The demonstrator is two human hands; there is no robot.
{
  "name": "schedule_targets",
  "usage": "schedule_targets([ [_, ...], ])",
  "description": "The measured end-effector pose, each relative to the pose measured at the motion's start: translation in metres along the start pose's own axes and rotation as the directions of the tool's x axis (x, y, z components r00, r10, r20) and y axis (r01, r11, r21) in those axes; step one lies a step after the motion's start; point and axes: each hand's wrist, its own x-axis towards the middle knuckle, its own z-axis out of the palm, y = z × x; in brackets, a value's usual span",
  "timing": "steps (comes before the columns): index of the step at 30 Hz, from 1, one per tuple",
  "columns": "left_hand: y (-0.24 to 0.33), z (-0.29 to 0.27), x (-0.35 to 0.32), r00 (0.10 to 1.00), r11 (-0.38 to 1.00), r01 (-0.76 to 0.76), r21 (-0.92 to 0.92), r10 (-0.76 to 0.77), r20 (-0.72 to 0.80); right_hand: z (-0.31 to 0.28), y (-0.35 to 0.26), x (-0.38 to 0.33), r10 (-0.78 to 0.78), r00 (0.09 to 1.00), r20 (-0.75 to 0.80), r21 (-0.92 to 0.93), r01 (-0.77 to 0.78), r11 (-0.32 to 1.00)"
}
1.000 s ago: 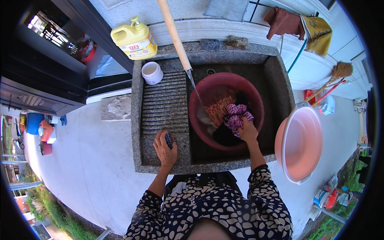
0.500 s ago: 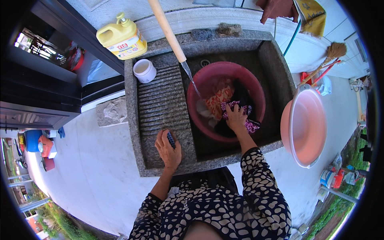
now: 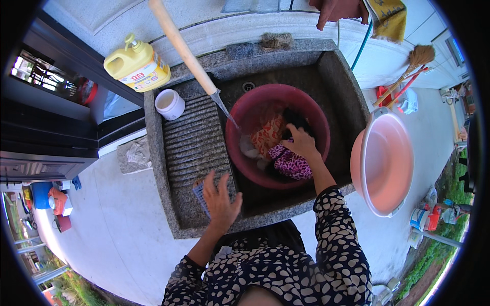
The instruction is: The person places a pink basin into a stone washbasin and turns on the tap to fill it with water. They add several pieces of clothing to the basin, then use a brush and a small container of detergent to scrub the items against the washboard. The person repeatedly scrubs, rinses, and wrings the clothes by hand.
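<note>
My left hand point(image 3: 220, 201) is raised over the lower end of the stone washboard point(image 3: 196, 137), open, with its fingers spread. A blue brush point(image 3: 200, 198) is partly hidden behind those fingers, tilted on the ridged stone. Inside the dark pink basin point(image 3: 236, 109), my right hand point(image 3: 303, 144) reaches down onto wet laundry, thumb and forefinger apart beside a black cloth point(image 3: 297, 118). Close below it lies a purple-pink leopard-print garment point(image 3: 292, 163). To its left are a red-and-cream patterned cloth point(image 3: 267, 136) and a whitish cloth point(image 3: 248, 148) in the water.
Water runs from a pipe point(image 3: 186, 51) into the basin, which stands in the stone sink point(image 3: 352, 97). A yellow detergent jug point(image 3: 138, 64) and white tub point(image 3: 170, 104) stand at the upper left. A peach-coloured basin point(image 3: 385, 163) is at the right, with a broom point(image 3: 421, 56) beyond.
My left hand has lifted and spread off the brush, which now sits tilted. My right hand has shifted up off the leopard-print garment toward the black cloth. The whole view has shifted slightly.
</note>
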Motion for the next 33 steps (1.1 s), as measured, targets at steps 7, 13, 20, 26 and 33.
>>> schedule_targets([
  [7, 0.064, 0.110, 0.067, 0.986, 0.938, 0.071, -0.339, -0.015, 0.167, 0.048, 0.000, 0.072, -0.026, 0.980, -0.196, -0.156, -0.005, 0.988],
  [13, 0.059, 0.190, 0.118, 0.920, 0.970, 0.238, -0.042, -0.211, 0.330, 0.089, 0.014, 0.094, -0.181, 0.958, -0.222, -0.249, 0.123, 0.961],
  [20, 0.039, 0.234, 0.137, 0.748, 0.875, 0.476, 0.092, -0.458, 0.480, 0.088, 0.018, 0.121, -0.138, 0.955, -0.263, -0.214, 0.081, 0.974],
  [26, 0.038, 0.232, 0.156, 0.784, 0.863, 0.494, 0.104, -0.494, 0.377, 0.085, 0.022, 0.152, -0.152, 0.895, -0.419, -0.204, 0.070, 0.976],
  [33, 0.030, 0.222, 0.143, 0.869, 0.872, 0.468, -0.140, -0.427, 0.249, 0.045, -0.011, 0.103, -0.232, 0.859, -0.456, 0.092, 0.305, 0.948],
])
